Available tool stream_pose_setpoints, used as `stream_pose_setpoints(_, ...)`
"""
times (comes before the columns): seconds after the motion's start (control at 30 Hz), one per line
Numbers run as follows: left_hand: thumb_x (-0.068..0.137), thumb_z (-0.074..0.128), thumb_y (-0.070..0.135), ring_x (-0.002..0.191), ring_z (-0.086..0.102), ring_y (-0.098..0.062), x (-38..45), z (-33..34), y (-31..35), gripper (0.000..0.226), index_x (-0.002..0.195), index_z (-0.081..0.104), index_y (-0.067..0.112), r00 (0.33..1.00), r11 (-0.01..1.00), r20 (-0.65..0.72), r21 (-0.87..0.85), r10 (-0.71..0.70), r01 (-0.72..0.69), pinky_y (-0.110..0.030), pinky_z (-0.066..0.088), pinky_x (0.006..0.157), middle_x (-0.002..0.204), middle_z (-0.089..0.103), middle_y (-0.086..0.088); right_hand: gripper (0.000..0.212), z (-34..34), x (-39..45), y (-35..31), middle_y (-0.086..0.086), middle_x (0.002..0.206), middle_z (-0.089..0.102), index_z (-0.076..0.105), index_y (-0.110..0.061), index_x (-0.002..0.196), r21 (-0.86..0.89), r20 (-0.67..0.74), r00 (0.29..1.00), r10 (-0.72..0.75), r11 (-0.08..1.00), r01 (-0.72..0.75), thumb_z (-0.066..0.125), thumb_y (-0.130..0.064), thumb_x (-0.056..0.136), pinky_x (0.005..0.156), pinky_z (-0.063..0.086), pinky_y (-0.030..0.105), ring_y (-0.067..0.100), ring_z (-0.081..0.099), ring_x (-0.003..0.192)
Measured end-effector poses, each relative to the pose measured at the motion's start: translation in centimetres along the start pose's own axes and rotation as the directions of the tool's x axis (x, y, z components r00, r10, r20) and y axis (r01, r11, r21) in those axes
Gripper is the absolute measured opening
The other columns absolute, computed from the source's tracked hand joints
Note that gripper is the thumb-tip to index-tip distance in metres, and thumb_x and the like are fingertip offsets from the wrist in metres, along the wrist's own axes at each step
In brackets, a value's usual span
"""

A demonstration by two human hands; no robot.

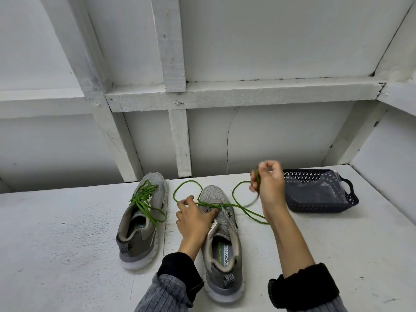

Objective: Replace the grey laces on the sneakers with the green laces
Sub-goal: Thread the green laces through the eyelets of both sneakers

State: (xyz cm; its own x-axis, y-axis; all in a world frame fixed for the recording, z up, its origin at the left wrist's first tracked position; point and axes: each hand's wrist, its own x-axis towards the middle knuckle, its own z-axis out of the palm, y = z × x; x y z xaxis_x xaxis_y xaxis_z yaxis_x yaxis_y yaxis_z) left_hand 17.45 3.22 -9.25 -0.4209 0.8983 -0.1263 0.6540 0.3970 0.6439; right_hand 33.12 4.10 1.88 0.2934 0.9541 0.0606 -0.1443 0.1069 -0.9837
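Two grey sneakers stand side by side on a white table, toes pointing away. The left sneaker is fully laced with a green lace. The right sneaker has a second green lace running across its lowest eyelets, with loose loops on the table at both sides. My left hand rests on this sneaker's left side, its fingers at the lace. My right hand is raised to the right of the toe and pinches the lace's right part, which hangs blurred below it.
A dark perforated plastic basket with a clear plastic bag inside stands at the back right of the table. A white wall with wooden beams rises directly behind the table's far edge.
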Motion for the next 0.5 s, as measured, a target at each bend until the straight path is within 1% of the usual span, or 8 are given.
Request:
stream_pose_setpoints(0.03,0.071,0.075,0.059,0.125,0.042,-0.036,-0.1,-0.1,0.1,0.088,0.138,0.034,0.018,1.0,1.0,0.001,-0.006,-0.026,0.026,-0.042,0.04,0.096,0.141,0.031,-0.008,0.013,-0.6,0.2,1.7,0.004,0.068,0.055,0.046,-0.017,0.089,-0.236,0.02,0.999,0.025,0.972,-0.02,0.041,-0.014,0.101,0.05,0.036,0.026,0.016,0.044,0.055)
stream_pose_setpoints(0.1,0.071,0.075,0.057,0.122,0.046,-0.036,-0.5,-0.3,0.3,0.092,0.139,0.029,0.015,0.998,0.998,-0.005,-0.028,-0.06,0.059,-0.042,0.042,0.091,0.14,0.028,-0.01,0.011,-2.2,0.2,5.2,0.004,0.075,0.06,0.05,-0.018,0.093,-0.671,0.116,0.987,0.109,0.741,-0.002,0.043,-0.022,0.099,0.056,0.039,0.029,0.02,0.05,0.061)
stream_pose_setpoints(0.17,0.071,0.075,0.056,0.114,0.052,-0.035,-0.7,-0.4,0.3,0.09,0.135,0.028,0.013,0.998,0.997,-0.006,-0.049,-0.066,0.066,-0.04,0.044,0.084,0.135,0.028,-0.011,0.016,-3.3,-0.3,8.1,0.004,0.085,0.061,0.055,-0.02,0.102,-0.855,0.243,0.942,0.231,0.511,0.095,0.043,-0.029,0.099,0.069,0.046,0.033,0.024,0.057,0.076)
stream_pose_setpoints(0.23,0.071,0.074,0.056,0.107,0.056,-0.036,-0.8,-0.4,0.2,0.083,0.127,0.029,0.014,0.997,0.994,0.007,-0.084,-0.074,0.074,-0.039,0.043,0.079,0.128,0.037,-0.011,0.022,-3.3,-1.0,9.9,0.005,0.102,0.057,0.058,-0.021,0.114,-0.896,0.314,0.916,0.249,0.396,0.199,0.044,-0.03,0.099,0.081,0.045,0.035,0.026,0.054,0.097)
stream_pose_setpoints(0.3,0.073,0.074,0.054,0.104,0.058,-0.036,-0.7,-0.3,0.2,0.077,0.122,0.029,0.015,0.998,0.99,0.013,-0.13,-0.062,0.063,-0.038,0.043,0.077,0.121,0.051,-0.012,0.024,-2.5,-1.4,10.9,0.005,0.112,0.055,0.058,-0.024,0.119,-0.872,0.352,0.92,0.174,0.417,0.255,0.047,-0.028,0.099,0.089,0.043,0.038,0.025,0.051,0.108)
stream_pose_setpoints(0.37,0.073,0.074,0.049,0.098,0.06,-0.036,-0.6,-0.3,0.2,0.074,0.121,0.027,0.017,0.999,0.989,-0.002,-0.144,-0.038,0.037,-0.039,0.046,0.076,0.111,0.06,-0.011,0.024,-1.5,-1.7,11.5,0.004,0.109,0.056,0.061,-0.023,0.118,-0.816,0.363,0.924,0.12,0.52,0.252,0.051,-0.021,0.097,0.091,0.044,0.038,0.024,0.053,0.105)
stream_pose_setpoints(0.43,0.072,0.075,0.044,0.094,0.06,-0.035,-0.4,-0.4,0.3,0.073,0.121,0.026,0.019,1.0,0.988,-0.01,-0.151,-0.03,0.028,-0.038,0.048,0.075,0.106,0.062,-0.011,0.018,-0.9,-1.8,11.9,0.004,0.101,0.056,0.066,-0.018,0.109,-0.76,0.324,0.943,0.072,0.613,0.214,0.056,-0.019,0.095,0.084,0.045,0.031,0.022,0.057,0.098)
stream_pose_setpoints(0.5,0.072,0.076,0.04,0.093,0.06,-0.035,-0.2,-0.6,0.4,0.073,0.122,0.027,0.018,1.0,0.989,-0.012,-0.147,-0.028,0.025,-0.037,0.047,0.075,0.105,0.062,-0.011,0.013,-0.5,-1.8,12.1,0.005,0.097,0.057,0.067,-0.017,0.102,-0.751,0.284,0.958,0.036,0.63,0.199,0.059,-0.021,0.093,0.078,0.044,0.028,0.021,0.057,0.092)
